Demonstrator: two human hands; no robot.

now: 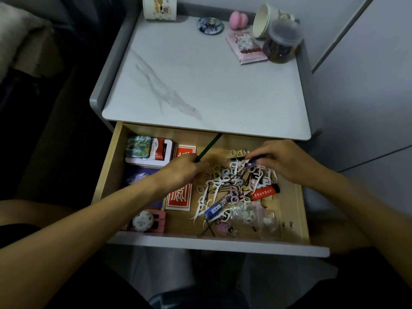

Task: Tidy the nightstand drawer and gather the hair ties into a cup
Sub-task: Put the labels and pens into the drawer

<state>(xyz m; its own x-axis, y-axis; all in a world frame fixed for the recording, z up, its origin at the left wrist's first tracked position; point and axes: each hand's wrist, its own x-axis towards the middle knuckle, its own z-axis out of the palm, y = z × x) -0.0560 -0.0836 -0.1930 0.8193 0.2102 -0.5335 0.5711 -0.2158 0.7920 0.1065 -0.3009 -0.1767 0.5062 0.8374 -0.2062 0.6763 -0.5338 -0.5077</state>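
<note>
The white marble-patterned surface (200, 85) of the grey nightstand carries a clear lidded plastic jar (282, 44) with dark contents at its far right corner. Just behind the jar, a stack of cream paper cups (264, 21) lies tipped on its side. Just left of the jar lies a flat pink packet (246, 50). Farther left along the back are a pink egg-shaped sponge (239, 20), a blue glass dome (210, 25) and a patterned paper tub (159, 8).

Well in front of the jar, the open light-wood drawer (108, 168) holds a tangle of small pastel hair ties (233, 194), dark hairpins (206, 228) and white floss picks (200, 208). A red tube (264, 192) and a blue box (217, 207) lie among them. Left of these lie red card packs (178, 198) and a green patterned tin (138, 146).
</note>
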